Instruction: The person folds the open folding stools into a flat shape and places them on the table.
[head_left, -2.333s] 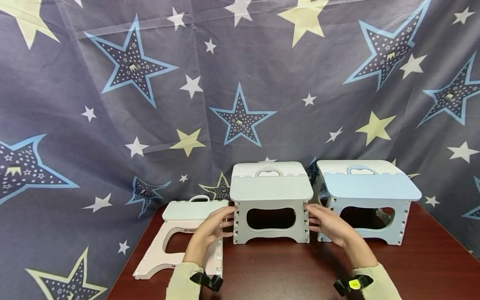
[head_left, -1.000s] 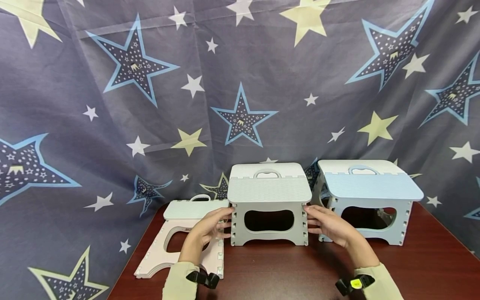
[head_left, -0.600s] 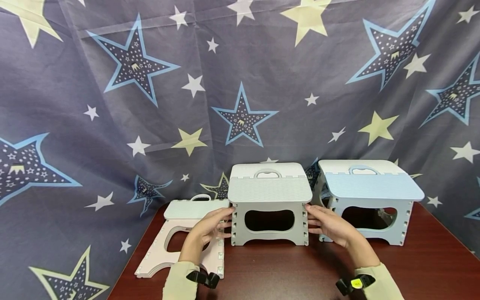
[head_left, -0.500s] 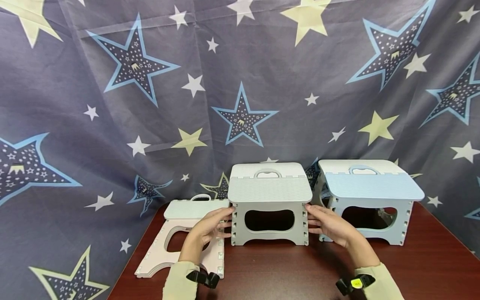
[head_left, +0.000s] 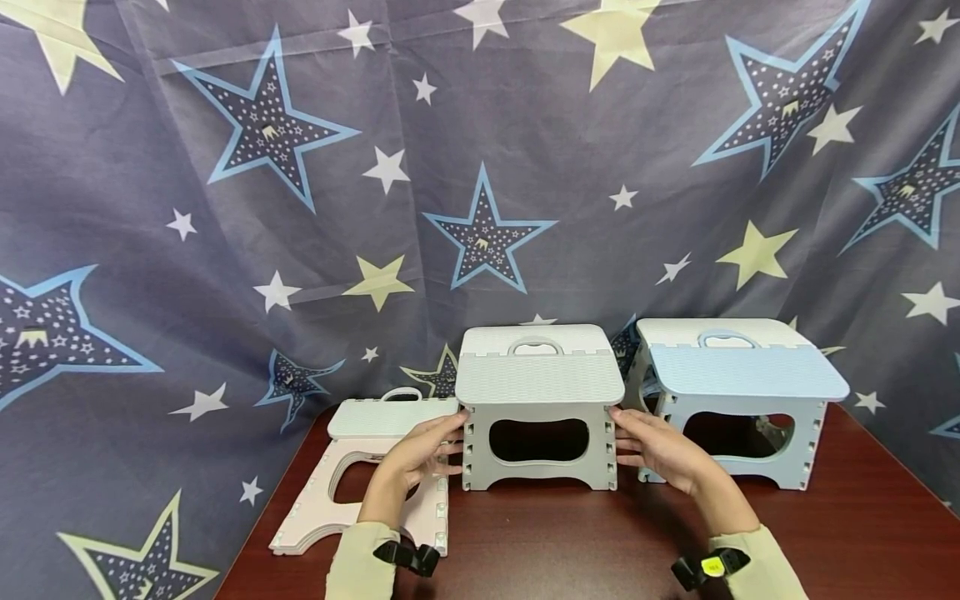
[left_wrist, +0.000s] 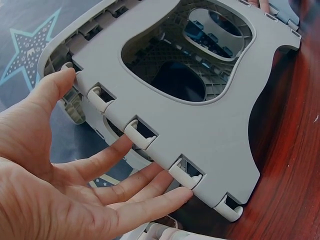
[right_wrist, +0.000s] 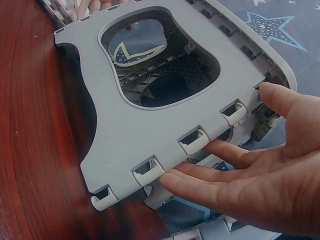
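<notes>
In the head view a grey folding step stool (head_left: 538,379) with a white rear half to its top stands unfolded on the table. My left hand (head_left: 412,458) touches its left side and my right hand (head_left: 663,450) its right side. The left wrist view shows my left hand (left_wrist: 65,175) with extended fingers and its thumb tip at the hinged edge of the stool's grey leg panel (left_wrist: 220,130). Likewise, in the right wrist view, my right hand (right_wrist: 250,175) rests extended fingertips along the opposite edge of the leg panel (right_wrist: 120,135).
A light-blue folding stool (head_left: 746,371) stands unfolded close behind my right hand. To the left, a pink folding stool (head_left: 300,521) with a pale top lies folded flat, partly under my left hand. The dark red table (head_left: 540,550) meets a star-patterned curtain (head_left: 525,108) behind.
Compared with the oldest frame, the grey stool and my left hand sit slightly further left, and the stool a touch nearer. Over the last second, both hands and the stool hold still.
</notes>
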